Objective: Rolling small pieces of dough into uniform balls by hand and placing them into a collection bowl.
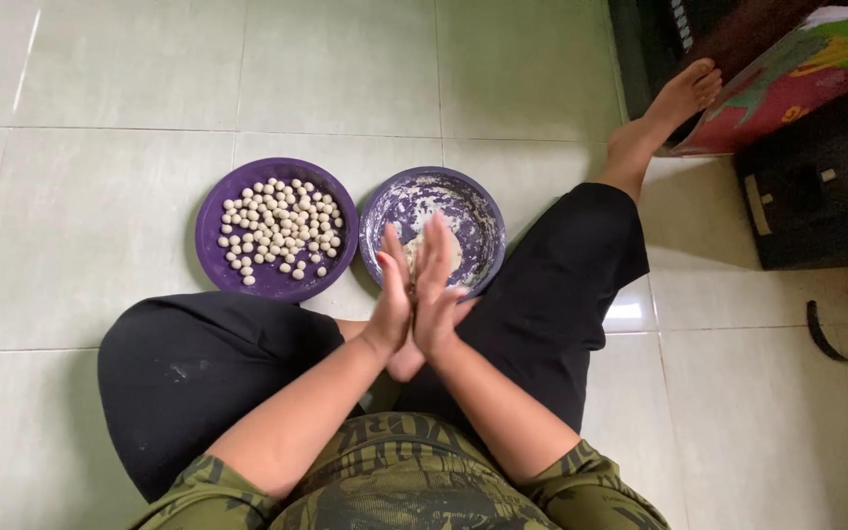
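Just now the left hand and right hand press flat together, fingers straight, palm to palm; anything between them is hidden. At twelve o'clock sits a floury purple bowl holding a dough lump; at ten o'clock, a purple plate carries many small dough balls.

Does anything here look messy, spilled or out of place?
Nothing looks spilled. The right purple bowl is smeared white with dough inside, while the left purple plate holds neat small dough balls. Both hands are pressed palm to palm above the smeared bowl.

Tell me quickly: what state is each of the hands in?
Left hand: open, flat against the right.
Right hand: open, flat against the left; anything between them cannot be told.
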